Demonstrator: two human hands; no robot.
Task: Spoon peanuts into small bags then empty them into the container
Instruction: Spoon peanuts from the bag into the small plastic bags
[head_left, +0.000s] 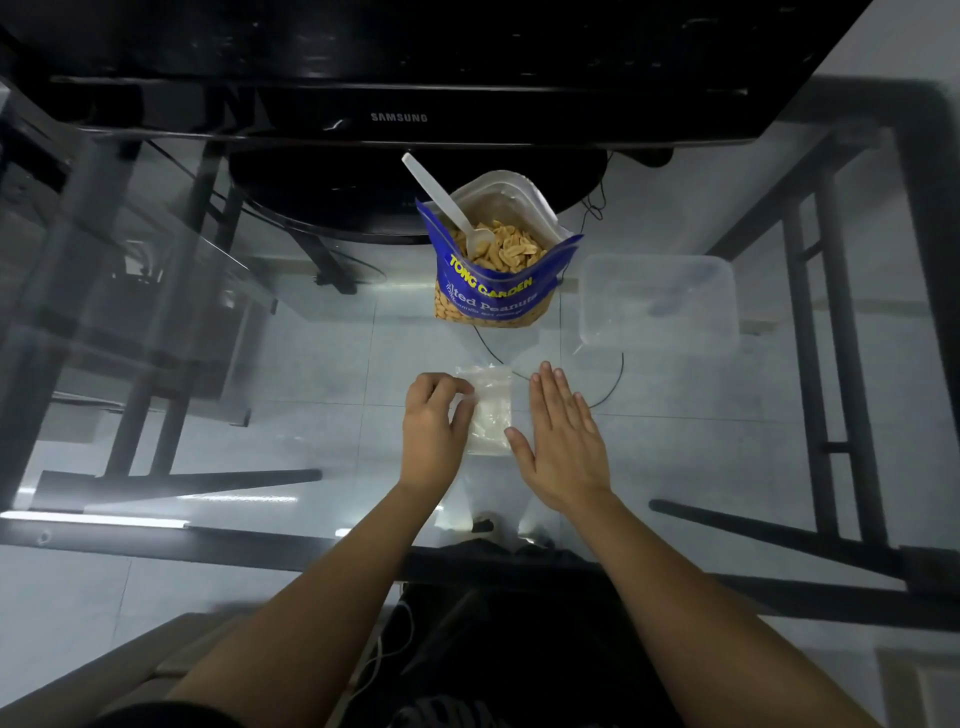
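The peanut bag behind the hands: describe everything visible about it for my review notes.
The peanut bag is a blue printed pouch with yellow "TONG GARDEN" lettering and a clear window low on its front showing nuts. It stands upright on the glass table, top opened wide, pale lining exposed, filled with peanuts. A white plastic spoon sits in it, bowl in the nuts, handle leaning up-left. Neither hand touches it; the clear container sits to its right.

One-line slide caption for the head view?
Left hand pinches small clear bags, right hand flat; spoon in peanut bag.
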